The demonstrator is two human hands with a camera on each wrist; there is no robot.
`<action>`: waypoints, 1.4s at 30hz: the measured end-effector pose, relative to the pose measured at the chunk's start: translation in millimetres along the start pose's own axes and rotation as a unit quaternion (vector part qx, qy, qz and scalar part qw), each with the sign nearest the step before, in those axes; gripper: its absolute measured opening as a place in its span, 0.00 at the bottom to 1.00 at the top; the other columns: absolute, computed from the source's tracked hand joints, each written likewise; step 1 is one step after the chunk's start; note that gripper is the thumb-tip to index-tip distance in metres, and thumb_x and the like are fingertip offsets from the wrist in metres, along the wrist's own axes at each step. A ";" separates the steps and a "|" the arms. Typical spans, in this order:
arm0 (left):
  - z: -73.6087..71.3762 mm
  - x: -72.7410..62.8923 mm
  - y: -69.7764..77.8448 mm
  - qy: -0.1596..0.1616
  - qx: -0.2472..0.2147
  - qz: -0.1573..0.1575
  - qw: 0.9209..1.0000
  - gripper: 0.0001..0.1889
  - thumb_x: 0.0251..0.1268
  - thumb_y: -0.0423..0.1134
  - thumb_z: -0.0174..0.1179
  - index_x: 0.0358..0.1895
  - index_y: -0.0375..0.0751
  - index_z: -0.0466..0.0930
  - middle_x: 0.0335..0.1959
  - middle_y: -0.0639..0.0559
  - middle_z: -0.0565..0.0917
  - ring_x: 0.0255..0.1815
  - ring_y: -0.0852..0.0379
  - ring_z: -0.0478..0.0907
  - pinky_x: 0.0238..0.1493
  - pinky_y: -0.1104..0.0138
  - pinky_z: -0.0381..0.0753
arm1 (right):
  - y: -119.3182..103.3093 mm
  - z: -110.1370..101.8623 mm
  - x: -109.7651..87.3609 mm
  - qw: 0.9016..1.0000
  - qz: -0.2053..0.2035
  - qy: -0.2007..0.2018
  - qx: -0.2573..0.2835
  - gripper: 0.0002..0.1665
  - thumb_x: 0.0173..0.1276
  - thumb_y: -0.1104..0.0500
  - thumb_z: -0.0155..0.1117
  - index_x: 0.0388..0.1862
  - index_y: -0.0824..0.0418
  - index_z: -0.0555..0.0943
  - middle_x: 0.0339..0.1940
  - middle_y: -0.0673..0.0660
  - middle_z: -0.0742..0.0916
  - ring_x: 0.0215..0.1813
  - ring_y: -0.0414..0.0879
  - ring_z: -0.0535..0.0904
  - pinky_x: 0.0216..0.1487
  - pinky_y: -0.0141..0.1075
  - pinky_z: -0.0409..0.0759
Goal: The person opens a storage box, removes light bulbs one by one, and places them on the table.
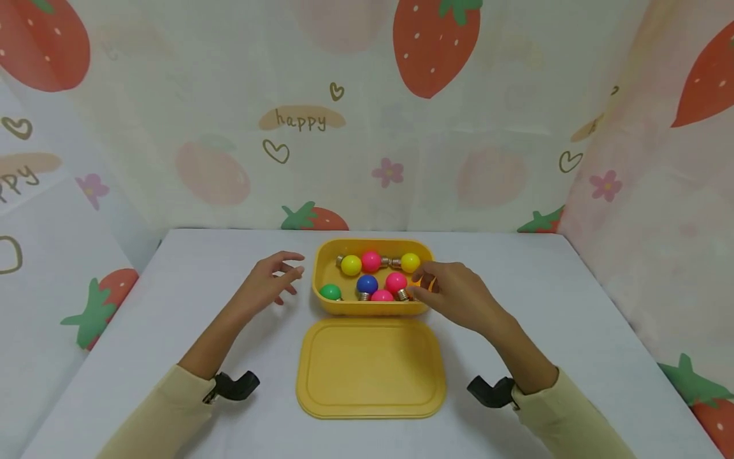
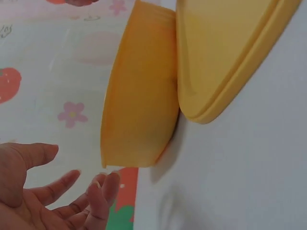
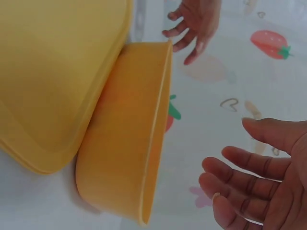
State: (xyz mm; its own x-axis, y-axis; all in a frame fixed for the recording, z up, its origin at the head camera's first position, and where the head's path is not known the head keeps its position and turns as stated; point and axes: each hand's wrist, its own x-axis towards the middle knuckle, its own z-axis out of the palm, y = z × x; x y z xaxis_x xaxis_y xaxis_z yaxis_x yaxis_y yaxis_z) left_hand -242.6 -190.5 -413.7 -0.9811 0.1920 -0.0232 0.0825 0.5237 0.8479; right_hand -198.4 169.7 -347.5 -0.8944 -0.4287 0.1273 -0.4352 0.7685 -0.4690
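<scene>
A yellow plastic box (image 1: 378,309) holds several small colored light bulbs with metal screw bases. Among them are a blue bulb (image 1: 367,284), a green bulb (image 1: 331,292), a yellow bulb (image 1: 351,265) and a pink bulb (image 1: 371,261). My right hand (image 1: 459,294) hovers over the box's right end, its fingertips over an orange piece partly hidden behind them. In the right wrist view the right hand (image 3: 268,177) has loosely bent fingers with nothing between them. Left of the box, my left hand (image 1: 268,280) is raised with relaxed, spread fingers, apart from the box.
A flat yellow lid (image 1: 371,370) lies on the white table (image 1: 252,408) directly in front of the box. Behind the table hangs a curtain (image 1: 355,172) printed with strawberries, hearts and flowers, and it continues along both sides.
</scene>
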 end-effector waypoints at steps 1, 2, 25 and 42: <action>0.5 2.7 -1.1 -0.002 -0.009 -0.004 1.000 0.24 0.78 0.47 0.55 0.71 0.41 0.70 0.56 0.33 0.81 0.43 0.38 0.85 0.32 0.63 0.86 | 0.3 1.1 2.4 1.000 0.000 0.003 -0.003 0.14 0.70 0.53 0.70 0.47 0.61 0.85 0.32 0.49 0.85 0.31 0.42 0.77 0.29 0.32 0.80; 0.9 5.6 -2.5 -0.004 -0.019 -0.009 1.000 0.24 0.79 0.47 0.55 0.71 0.41 0.69 0.57 0.32 0.81 0.44 0.38 0.85 0.32 0.63 0.87 | 0.5 2.2 4.8 1.000 -0.001 0.006 -0.006 0.15 0.70 0.53 0.70 0.48 0.61 0.85 0.33 0.49 0.85 0.32 0.42 0.77 0.30 0.32 0.80; 3.0 55.4 -12.6 -0.091 -0.272 -0.205 0.936 0.33 0.79 0.53 0.53 0.79 0.43 0.59 0.73 0.37 0.68 0.57 0.49 0.77 0.55 0.63 0.85 | 10.5 24.2 37.2 1.000 0.012 0.019 -0.018 0.18 0.71 0.50 0.69 0.52 0.59 0.85 0.41 0.53 0.88 0.40 0.47 0.82 0.40 0.38 0.85; 13.2 62.4 -19.0 -0.073 -0.348 -0.233 0.905 0.30 0.77 0.37 0.58 0.78 0.49 0.63 0.58 0.44 0.75 0.46 0.55 0.78 0.44 0.70 0.86 | 16.1 45.4 58.4 0.999 0.018 0.033 0.003 0.15 0.70 0.55 0.71 0.49 0.63 0.85 0.41 0.55 0.88 0.40 0.48 0.82 0.43 0.40 0.85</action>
State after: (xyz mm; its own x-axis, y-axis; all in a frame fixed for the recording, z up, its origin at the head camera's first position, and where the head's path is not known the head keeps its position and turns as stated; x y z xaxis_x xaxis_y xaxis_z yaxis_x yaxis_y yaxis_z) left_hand -303.0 -177.4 -438.2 -0.8425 0.2199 -0.4918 -0.5156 -0.0642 0.8544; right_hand -252.9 135.4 -387.3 -0.9144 -0.3689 0.1670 -0.4022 0.7801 -0.4793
